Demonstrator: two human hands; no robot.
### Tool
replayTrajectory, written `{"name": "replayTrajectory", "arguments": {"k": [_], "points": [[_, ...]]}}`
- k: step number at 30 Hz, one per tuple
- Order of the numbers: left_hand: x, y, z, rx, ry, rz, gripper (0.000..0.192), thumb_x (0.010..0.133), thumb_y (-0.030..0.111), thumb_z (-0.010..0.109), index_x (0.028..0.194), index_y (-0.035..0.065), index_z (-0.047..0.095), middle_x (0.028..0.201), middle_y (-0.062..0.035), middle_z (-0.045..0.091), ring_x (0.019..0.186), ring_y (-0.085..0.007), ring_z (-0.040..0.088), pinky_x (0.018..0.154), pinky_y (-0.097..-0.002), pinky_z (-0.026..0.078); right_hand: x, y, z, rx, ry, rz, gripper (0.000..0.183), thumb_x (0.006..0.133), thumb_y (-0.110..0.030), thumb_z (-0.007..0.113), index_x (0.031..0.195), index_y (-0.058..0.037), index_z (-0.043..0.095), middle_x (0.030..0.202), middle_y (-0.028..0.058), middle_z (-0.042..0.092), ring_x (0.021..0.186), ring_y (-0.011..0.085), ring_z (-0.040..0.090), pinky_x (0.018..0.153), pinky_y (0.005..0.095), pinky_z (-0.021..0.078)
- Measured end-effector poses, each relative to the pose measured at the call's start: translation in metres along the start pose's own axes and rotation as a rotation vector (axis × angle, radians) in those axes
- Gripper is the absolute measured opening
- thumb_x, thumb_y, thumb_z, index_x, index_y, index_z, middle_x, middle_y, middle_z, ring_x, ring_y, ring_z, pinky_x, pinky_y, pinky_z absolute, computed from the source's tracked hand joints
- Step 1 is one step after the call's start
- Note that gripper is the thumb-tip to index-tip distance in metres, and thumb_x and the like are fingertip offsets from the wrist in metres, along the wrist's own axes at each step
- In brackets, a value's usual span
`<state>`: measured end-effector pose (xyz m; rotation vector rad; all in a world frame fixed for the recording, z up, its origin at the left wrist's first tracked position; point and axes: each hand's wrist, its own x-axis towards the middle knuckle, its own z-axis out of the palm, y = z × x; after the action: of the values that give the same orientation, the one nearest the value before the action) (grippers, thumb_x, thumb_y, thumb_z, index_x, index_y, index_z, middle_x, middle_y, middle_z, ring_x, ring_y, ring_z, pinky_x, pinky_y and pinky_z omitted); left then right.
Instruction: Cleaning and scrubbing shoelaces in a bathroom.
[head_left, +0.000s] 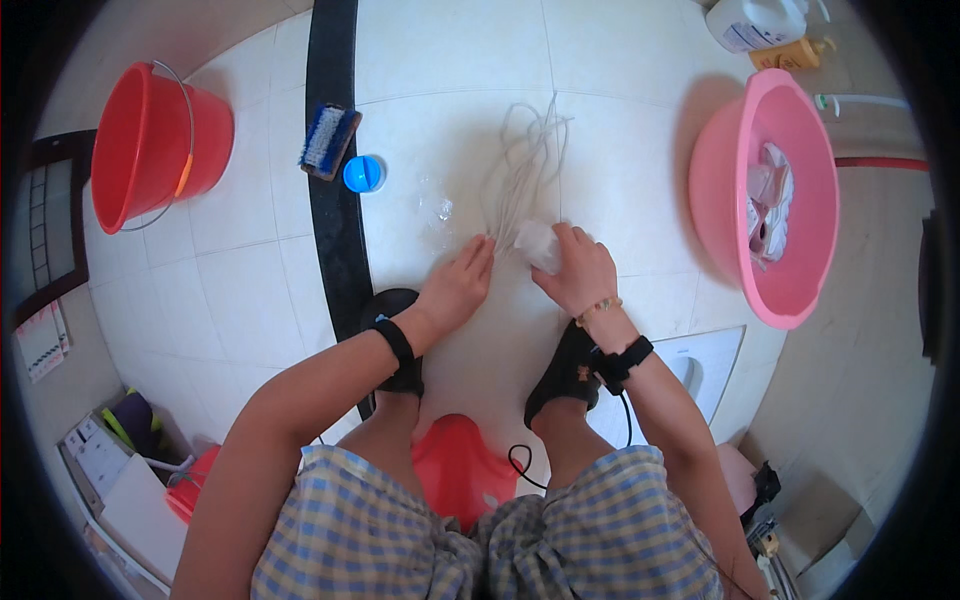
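Observation:
On the pale tiled floor lies a bundle of thin white laces or cords (525, 172), its loops spreading away from me. My left hand (461, 281) rests at the near left end of the bundle, fingertips touching the cords; whether it grips them cannot be told. My right hand (577, 266) holds a whitish translucent piece (538, 245), possibly soap or a wad of plastic, beside the cords. A blue cap (363, 174) and a scrub brush with blue and white bristles (328, 142) sit to the left. A clear wet or plastic patch (441, 208) shows between cap and cords.
A red bucket (210, 135) stands far left, beyond a black floor strip (330, 45). On the right, a pink basin (720, 172) holds white and pink shoes (772, 202); bottles (757, 22) stand behind it. A squat toilet (724, 360) is near my right foot, a red stool (454, 465) beneath me.

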<state>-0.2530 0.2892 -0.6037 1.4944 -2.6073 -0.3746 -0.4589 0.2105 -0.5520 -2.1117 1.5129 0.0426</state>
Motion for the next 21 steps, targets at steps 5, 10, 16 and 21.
{"name": "replayTrajectory", "arguments": {"k": [5,10,16,21], "points": [[-0.001,-0.002,-0.001,-0.018,0.012,-0.001,0.04,0.078,0.004,0.056,0.116,-0.0092,0.058,0.136,-0.0203,0.049,0.131,-0.033,0.043,0.1,-0.035,0.046,-0.001,-0.004,-0.001,0.132,0.293,-0.166,0.059,0.063,-0.02,0.082,0.113,-0.0077,0.054,0.098,0.0101,0.06,0.092,0.0315,0.059,0.078,0.0408,0.0469],[-0.003,-0.003,0.003,-0.014,0.012,0.012,0.041,0.078,0.004,0.056,0.116,-0.0091,0.058,0.136,-0.0207,0.049,0.131,-0.0328,0.043,0.101,-0.0351,0.046,0.001,0.0,0.005,0.209,0.302,-0.133,0.061,0.062,-0.018,0.083,0.114,-0.0074,0.054,0.102,0.0109,0.061,0.093,0.0324,0.059,0.079,0.0409,0.0467],[-0.002,-0.002,0.0,-0.015,0.004,0.012,0.039,0.078,0.005,0.056,0.115,-0.0089,0.059,0.135,-0.0202,0.05,0.13,-0.0323,0.044,0.099,-0.0344,0.047,-0.007,0.005,0.003,0.212,0.341,-0.227,0.063,0.059,-0.018,0.084,0.114,-0.0088,0.055,0.101,0.0085,0.06,0.094,0.0304,0.057,0.08,0.0397,0.044],[-0.003,-0.004,0.002,-0.01,0.02,0.019,0.038,0.078,0.004,0.056,0.114,-0.0088,0.059,0.134,-0.0194,0.051,0.13,-0.0317,0.045,0.097,-0.0336,0.049,-0.012,0.007,0.001,0.029,0.186,-0.196,0.063,0.058,-0.02,0.084,0.114,-0.011,0.057,0.096,0.0076,0.056,0.091,0.0286,0.055,0.078,0.0373,0.0415]]}}
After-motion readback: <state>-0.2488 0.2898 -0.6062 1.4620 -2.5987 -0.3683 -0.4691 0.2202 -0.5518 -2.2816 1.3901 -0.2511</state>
